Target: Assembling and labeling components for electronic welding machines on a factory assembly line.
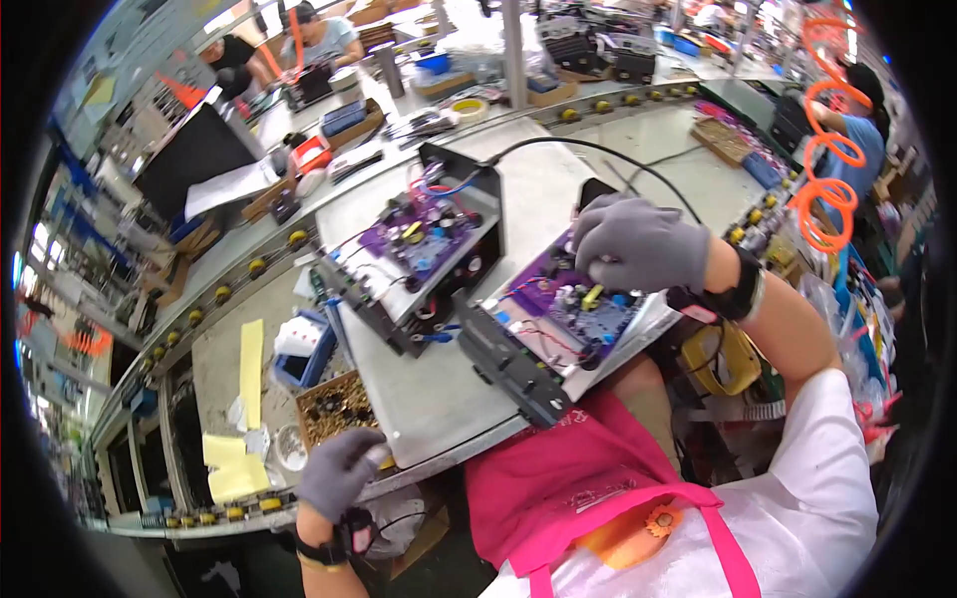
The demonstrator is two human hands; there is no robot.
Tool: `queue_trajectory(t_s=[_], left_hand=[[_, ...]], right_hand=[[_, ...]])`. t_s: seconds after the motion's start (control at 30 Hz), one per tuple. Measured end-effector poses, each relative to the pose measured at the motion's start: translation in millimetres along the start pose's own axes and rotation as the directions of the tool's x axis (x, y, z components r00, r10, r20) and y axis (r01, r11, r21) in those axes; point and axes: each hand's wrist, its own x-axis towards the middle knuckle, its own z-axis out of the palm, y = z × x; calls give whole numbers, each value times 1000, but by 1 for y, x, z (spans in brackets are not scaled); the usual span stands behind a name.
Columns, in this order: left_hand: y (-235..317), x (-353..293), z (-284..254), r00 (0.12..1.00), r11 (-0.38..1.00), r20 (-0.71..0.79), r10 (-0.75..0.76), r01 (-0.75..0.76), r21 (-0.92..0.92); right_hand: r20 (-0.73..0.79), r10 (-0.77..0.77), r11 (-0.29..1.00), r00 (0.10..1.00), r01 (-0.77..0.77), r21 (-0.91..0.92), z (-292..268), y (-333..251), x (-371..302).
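The purple board (605, 319) right of centre is overhung by the nearer right hand (643, 242), finger closure indiscernible; at lower left, the left hand's (341, 472) fingers are loosely parted.

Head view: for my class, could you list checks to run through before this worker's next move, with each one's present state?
1. Left hand and right hand both gloved: ok.
2. Right hand's grip visible: cannot tell what it holds; its palm side is hidden.
3. Nearer purple board fully in sight: not ok; the right hand covers part.
4. Cardboard box of small parts near the left hand: ok.
5. Black cable clear of the right hand: cannot tell.
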Motion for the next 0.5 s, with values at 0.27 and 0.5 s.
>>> queue_trajectory(t_s=[0.27,0.5], left_hand=[[-115,99,-93,866,980,-462,-191,137,-147],[-144,189,-97,753,832,-653,-80,412,373]], right_hand=[[-218,13,996,976,7,88,7,-17,-8],[-482,61,993,874,-4,118,-10,-40,-4]])
